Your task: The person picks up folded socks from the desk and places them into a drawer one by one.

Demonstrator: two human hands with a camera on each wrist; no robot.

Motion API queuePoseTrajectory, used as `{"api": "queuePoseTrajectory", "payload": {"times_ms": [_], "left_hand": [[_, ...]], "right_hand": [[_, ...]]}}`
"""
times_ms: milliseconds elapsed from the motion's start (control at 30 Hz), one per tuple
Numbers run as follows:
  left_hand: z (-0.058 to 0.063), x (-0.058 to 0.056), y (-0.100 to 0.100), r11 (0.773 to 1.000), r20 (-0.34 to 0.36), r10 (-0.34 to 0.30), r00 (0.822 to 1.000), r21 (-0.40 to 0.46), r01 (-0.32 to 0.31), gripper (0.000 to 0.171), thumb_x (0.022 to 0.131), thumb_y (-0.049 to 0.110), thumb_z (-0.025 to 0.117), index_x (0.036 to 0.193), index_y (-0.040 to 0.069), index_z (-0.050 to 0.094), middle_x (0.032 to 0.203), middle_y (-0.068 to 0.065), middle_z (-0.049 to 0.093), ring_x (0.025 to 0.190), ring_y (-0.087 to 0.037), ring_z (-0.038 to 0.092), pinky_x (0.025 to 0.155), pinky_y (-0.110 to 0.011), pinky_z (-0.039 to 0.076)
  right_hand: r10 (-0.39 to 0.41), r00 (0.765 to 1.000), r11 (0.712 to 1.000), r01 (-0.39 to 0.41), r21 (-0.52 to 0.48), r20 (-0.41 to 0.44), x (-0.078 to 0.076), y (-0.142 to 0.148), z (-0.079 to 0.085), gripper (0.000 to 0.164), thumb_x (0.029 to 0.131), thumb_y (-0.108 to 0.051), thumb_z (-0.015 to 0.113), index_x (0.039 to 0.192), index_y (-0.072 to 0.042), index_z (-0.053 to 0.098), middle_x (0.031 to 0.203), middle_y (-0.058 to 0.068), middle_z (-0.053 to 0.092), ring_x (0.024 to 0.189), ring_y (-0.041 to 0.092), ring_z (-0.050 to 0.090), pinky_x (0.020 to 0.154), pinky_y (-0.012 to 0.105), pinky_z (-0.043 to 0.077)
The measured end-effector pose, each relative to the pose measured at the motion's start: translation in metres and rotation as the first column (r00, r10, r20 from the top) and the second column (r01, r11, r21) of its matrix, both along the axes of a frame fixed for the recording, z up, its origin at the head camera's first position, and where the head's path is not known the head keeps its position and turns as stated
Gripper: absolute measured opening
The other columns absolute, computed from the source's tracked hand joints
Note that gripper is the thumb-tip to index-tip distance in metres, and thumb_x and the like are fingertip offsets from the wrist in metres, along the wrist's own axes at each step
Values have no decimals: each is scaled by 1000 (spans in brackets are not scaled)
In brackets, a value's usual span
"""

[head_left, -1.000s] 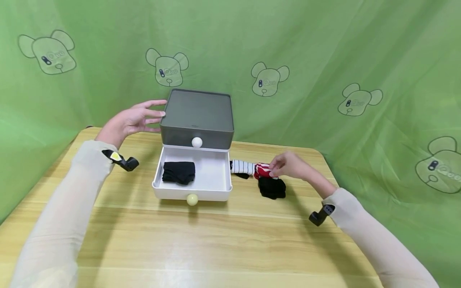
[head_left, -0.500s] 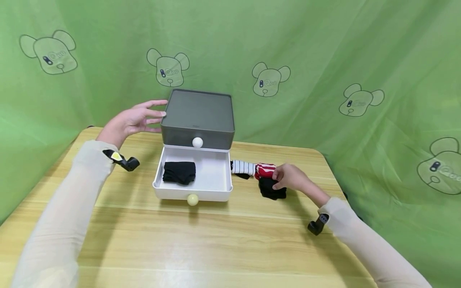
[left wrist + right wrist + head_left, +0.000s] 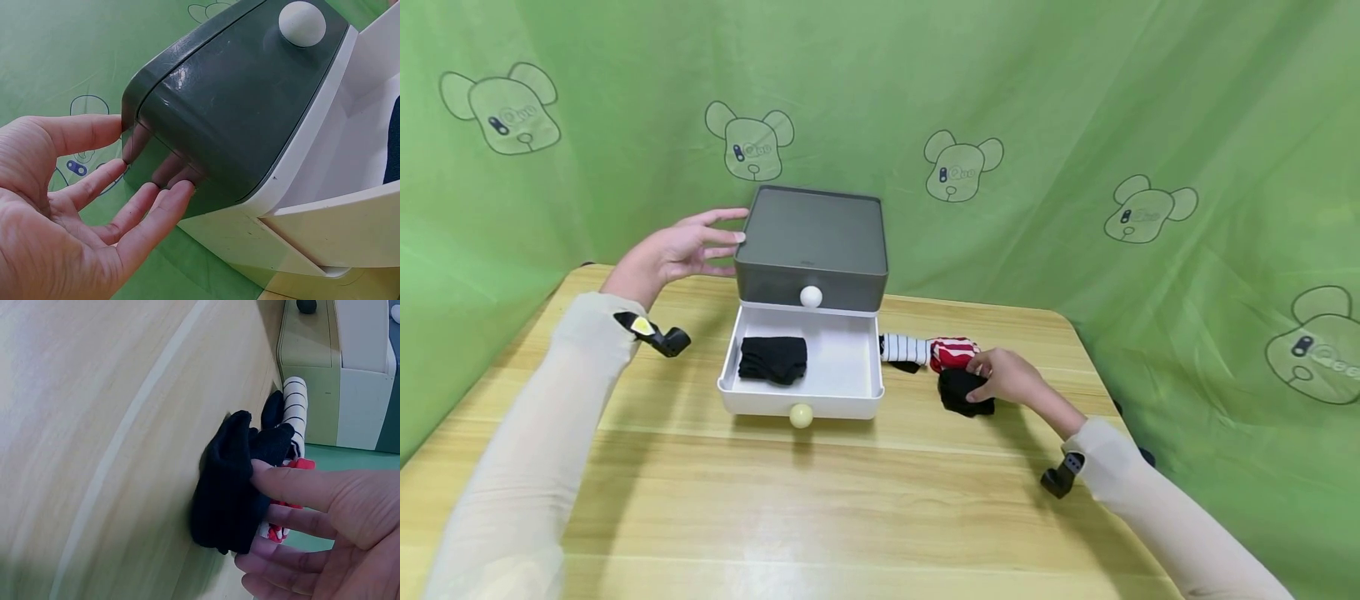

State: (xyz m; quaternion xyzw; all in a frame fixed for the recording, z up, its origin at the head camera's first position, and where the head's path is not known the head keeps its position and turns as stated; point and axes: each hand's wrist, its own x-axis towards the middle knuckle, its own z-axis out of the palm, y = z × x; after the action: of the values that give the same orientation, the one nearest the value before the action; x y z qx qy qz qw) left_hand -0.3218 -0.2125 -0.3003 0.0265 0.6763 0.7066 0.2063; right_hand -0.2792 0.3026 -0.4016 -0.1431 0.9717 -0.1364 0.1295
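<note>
My left hand rests its spread fingertips against the left side of a small drawer cabinet with a dark grey top. The left wrist view shows its nearly straight fingers on the cabinet's glossy dark side. At the right, my right hand pinches the edge of a folded black sock between thumb and fingers. In the right wrist view the thumb lies on the black sock, with the fingers partly behind it. A red-and-white striped sock lies just behind the black one.
The white lower drawer is pulled out, with another folded black sock at its left. A white sock with dark stripes lies beside the drawer. The upper dark drawer with a white knob is closed. A green curtain hangs behind the wooden table.
My right hand has left the red-and-white sock, moved toward me and down to the black sock, and closed its thumb and fingers on it. The left hand has stayed put.
</note>
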Motion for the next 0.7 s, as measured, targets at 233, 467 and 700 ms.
{"api": "queuePoseTrajectory", "payload": {"times_ms": [233, 467, 700], "left_hand": [[-1, -1, 0, 1000, -4, -1, 1000, 1, 1, 70, 105, 7, 52, 164, 25, 18, 172, -12, 8, 158, -34, 16, 126, -56, 29], [-1, -1, 0, 1000, 3, 3, 1000, 5, -3, 70, 105, 7, 52, 164, 25, 18, 172, -12, 7, 158, -33, 15, 126, -57, 28], [-1, -1, 1, 1000, 9, 11, 1000, 14, -11, 71, 104, 7, 53, 164, 25, 19, 172, -12, 7, 159, -33, 15, 127, -57, 28]], "right_hand": [[9, 999, 1000, -8, -21, 46, -1, -1, -3, 51, 82, -26, 86, 119, 4, 70, 99, 19, 68, 92, 27, 63, 81, 43, 56], [22, 998, 1000, -21, -19, 60, -1, -2, -5, 44, 77, -26, 89, 103, 0, 65, 95, 12, 65, 85, 23, 57, 73, 36, 50], [42, 996, 999, -42, -4, 79, -1, -5, -6, 42, 75, -24, 91, 99, 0, 66, 92, 9, 65, 79, 20, 53, 68, 31, 45]]}}
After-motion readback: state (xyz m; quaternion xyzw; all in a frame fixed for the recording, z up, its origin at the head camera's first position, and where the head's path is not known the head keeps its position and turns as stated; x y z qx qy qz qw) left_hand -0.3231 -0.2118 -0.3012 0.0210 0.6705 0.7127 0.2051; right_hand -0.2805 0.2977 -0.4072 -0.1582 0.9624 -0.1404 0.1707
